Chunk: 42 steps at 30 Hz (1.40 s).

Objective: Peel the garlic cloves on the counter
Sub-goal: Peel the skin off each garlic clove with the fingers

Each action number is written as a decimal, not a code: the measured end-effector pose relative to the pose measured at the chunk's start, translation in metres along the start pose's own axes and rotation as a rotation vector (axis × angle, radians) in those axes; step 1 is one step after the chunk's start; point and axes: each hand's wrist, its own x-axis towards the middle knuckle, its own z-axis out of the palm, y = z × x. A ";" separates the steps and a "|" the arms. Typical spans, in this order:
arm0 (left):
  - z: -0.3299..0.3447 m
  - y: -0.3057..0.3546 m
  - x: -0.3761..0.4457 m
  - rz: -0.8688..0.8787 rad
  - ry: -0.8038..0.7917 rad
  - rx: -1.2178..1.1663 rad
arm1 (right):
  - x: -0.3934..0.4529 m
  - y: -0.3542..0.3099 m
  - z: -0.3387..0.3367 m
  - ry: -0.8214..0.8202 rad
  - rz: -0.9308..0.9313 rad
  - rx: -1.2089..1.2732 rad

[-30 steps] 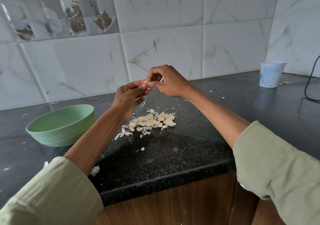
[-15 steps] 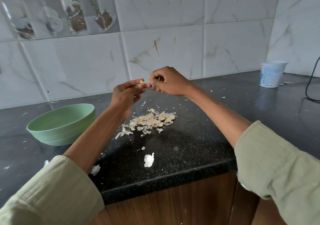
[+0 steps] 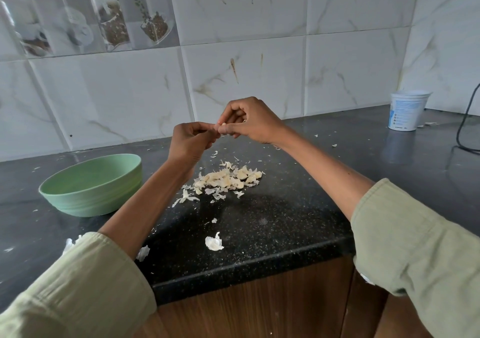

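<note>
Now that 1 skin has dropped onto the near surface, my left hand and right hand both pinch the clove above the pile, still stripping it.

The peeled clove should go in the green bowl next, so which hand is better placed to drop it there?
Probably the left hand: the green bowl sits on its side, and both hands pinch the garlic clove.

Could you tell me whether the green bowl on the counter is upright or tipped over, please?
Upright. The green bowl sits on its base on the counter, rim up and mouth open; the visible part of its inside looks empty.
</note>
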 end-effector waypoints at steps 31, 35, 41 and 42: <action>0.010 0.008 -0.012 -0.172 0.100 -0.343 | 0.002 0.006 0.018 0.011 0.144 0.345; 0.009 0.007 -0.012 -0.183 0.087 -0.370 | 0.002 0.006 0.017 -0.001 0.117 0.311; 0.008 0.007 -0.012 -0.181 0.066 -0.387 | 0.004 0.010 0.014 -0.013 0.094 0.273; 0.008 0.007 -0.012 -0.181 0.063 -0.388 | 0.004 0.010 0.014 -0.014 0.095 0.267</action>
